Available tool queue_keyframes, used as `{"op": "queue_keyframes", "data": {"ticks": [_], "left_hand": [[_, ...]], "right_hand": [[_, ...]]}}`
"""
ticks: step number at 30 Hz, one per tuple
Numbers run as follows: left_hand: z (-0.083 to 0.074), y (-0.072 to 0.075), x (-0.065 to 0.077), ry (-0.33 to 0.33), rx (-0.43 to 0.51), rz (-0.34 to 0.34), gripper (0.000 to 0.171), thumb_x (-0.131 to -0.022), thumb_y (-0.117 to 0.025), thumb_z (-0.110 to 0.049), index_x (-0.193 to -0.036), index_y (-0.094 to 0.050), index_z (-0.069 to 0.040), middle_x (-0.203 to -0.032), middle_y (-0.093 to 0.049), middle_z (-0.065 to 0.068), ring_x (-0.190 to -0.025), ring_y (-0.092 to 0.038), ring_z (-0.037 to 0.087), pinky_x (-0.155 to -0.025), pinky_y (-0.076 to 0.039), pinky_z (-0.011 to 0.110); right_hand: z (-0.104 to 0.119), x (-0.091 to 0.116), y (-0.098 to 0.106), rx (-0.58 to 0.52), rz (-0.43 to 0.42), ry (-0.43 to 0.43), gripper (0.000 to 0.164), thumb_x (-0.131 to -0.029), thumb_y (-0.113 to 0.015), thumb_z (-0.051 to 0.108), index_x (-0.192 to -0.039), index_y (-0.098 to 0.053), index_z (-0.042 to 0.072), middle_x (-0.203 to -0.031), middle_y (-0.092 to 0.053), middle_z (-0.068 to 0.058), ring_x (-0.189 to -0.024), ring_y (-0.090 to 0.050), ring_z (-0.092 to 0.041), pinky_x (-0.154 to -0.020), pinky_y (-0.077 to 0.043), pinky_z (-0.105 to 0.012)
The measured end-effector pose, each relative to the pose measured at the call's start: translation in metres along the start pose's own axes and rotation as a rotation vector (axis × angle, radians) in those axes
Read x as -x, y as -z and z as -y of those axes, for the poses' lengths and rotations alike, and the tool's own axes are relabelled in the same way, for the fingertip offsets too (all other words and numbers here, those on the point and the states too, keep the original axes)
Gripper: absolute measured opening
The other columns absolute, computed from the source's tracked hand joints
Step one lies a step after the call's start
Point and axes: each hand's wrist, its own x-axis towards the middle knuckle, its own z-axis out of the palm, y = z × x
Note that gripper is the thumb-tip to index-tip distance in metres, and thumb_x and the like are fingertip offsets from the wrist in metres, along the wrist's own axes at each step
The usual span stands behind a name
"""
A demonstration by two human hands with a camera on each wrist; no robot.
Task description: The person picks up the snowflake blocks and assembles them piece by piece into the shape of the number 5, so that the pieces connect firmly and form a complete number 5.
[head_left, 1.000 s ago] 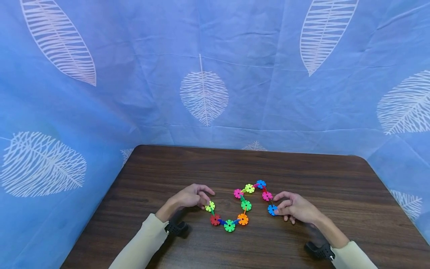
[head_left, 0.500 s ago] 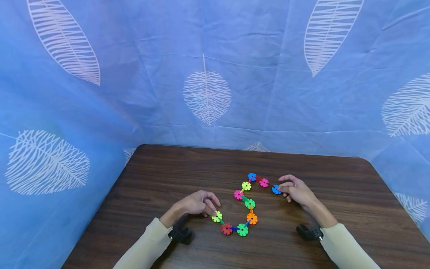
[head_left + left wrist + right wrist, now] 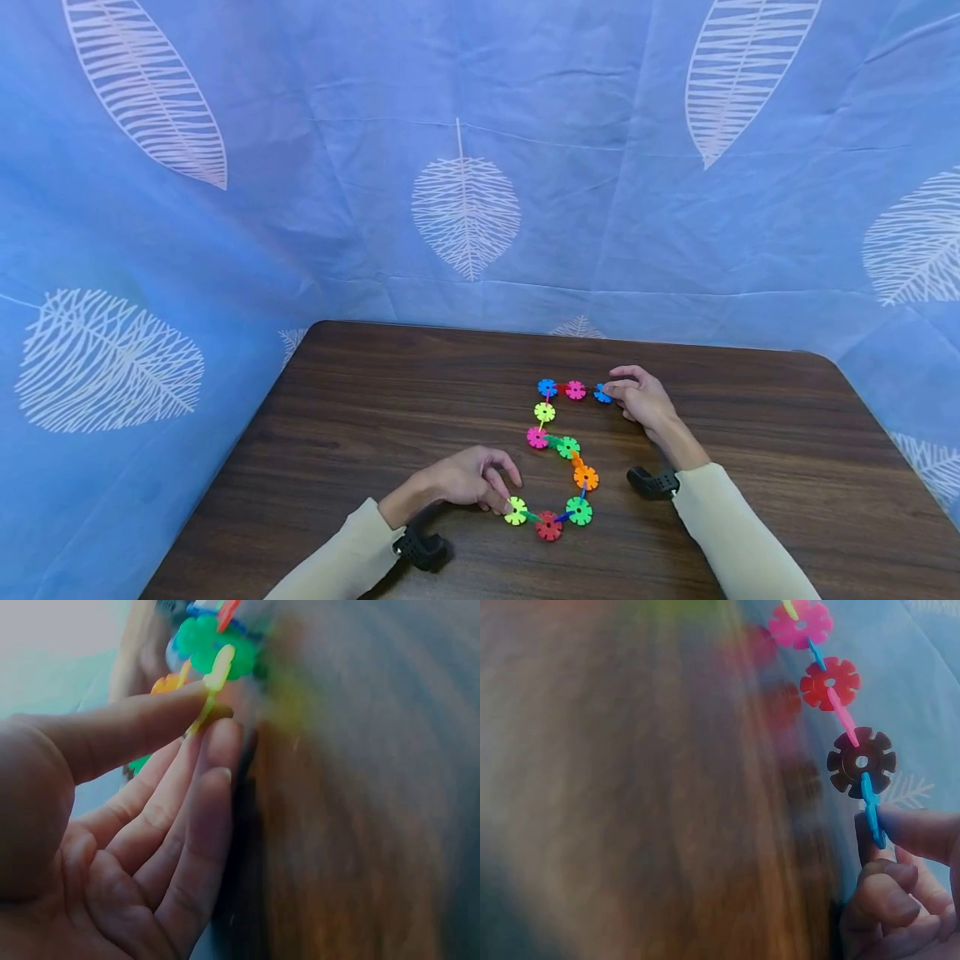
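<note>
A chain of notched plastic flower discs, linked edge to edge, curves in an S over the table. My left hand (image 3: 474, 478) pinches the yellow-green disc (image 3: 516, 511) at its near end. A red disc (image 3: 549, 526) follows, then a green disc (image 3: 579, 511) and an orange disc (image 3: 586, 477). At the far end, my right hand (image 3: 647, 407) holds a blue disc (image 3: 602, 393) between thumb and fingers. In the right wrist view that blue disc (image 3: 871, 810) appears edge-on, slotted into a dark brown disc (image 3: 862, 763). Thumb and fingertip meet on the yellow-green disc (image 3: 219, 670) in the left wrist view.
Below the chain lies a dark wood-grain table (image 3: 360, 392) with rounded back corners. A blue cloth (image 3: 337, 208) printed with white leaves hangs behind and beside it. Each wrist carries a black camera mount, one of them a left mount (image 3: 422, 550).
My right hand has moved away and left, carrying the blue end up the table. My left hand has come nearer and right with the yellow-green end, and the chain has opened into an S.
</note>
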Motion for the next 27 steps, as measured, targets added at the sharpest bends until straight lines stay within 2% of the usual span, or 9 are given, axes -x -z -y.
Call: {"op": "queue_keyframes", "data": {"ticks": [5, 9, 14, 22, 27], "left_hand": [[-0.006, -0.015, -0.003, -0.012, 0.028, -0.011, 0.024, -0.081, -0.073, 0.01, -0.101, -0.063, 0.0, -0.079, -0.073, 0.017, -0.06, -0.063, 0.01, -0.052, -0.047, 0.021], [-0.008, -0.023, -0.005, -0.021, 0.041, -0.025, 0.023, -0.081, -0.072, 0.011, -0.098, -0.063, -0.001, -0.079, -0.073, 0.017, -0.06, -0.063, 0.01, -0.052, -0.046, 0.021], [-0.007, -0.028, -0.008, -0.022, 0.041, -0.048, 0.023, -0.079, -0.074, 0.01, -0.096, -0.064, -0.003, -0.077, -0.073, 0.016, -0.059, -0.061, 0.01, -0.051, -0.044, 0.022], [-0.005, -0.026, -0.008, -0.012, 0.043, -0.056, 0.025, -0.082, -0.075, 0.005, -0.102, -0.065, -0.004, -0.081, -0.074, 0.015, -0.061, -0.063, 0.012, -0.052, -0.047, 0.023], [-0.006, -0.014, -0.005, -0.024, 0.007, -0.064, 0.024, -0.088, -0.074, -0.008, -0.11, -0.065, -0.006, -0.08, -0.073, 0.012, -0.062, -0.063, 0.014, -0.054, -0.049, 0.026]], "right_hand": [[0.001, -0.005, -0.005, 0.004, -0.022, -0.009, 0.043, -0.099, -0.061, 0.021, -0.135, -0.046, 0.003, -0.098, -0.072, 0.008, -0.072, -0.053, -0.011, -0.057, -0.043, -0.025], [0.0, -0.008, -0.007, 0.019, -0.02, -0.016, 0.044, -0.096, -0.066, 0.024, -0.132, -0.05, 0.004, -0.091, -0.072, 0.012, -0.064, -0.048, -0.011, -0.055, -0.041, -0.025], [-0.001, -0.009, -0.01, 0.038, -0.02, -0.011, 0.044, -0.095, -0.068, 0.026, -0.131, -0.053, 0.005, -0.09, -0.072, 0.01, -0.053, -0.038, -0.01, -0.05, -0.038, -0.026], [0.002, -0.008, -0.012, 0.04, -0.022, -0.022, 0.044, -0.096, -0.066, 0.026, -0.133, -0.053, 0.006, -0.093, -0.073, 0.01, -0.056, -0.04, -0.011, -0.053, -0.038, -0.026], [-0.001, -0.006, -0.011, 0.031, -0.013, -0.017, 0.046, -0.098, -0.064, 0.027, -0.137, -0.051, 0.006, -0.101, -0.072, 0.005, -0.056, -0.041, -0.011, -0.052, -0.041, -0.025]]}}
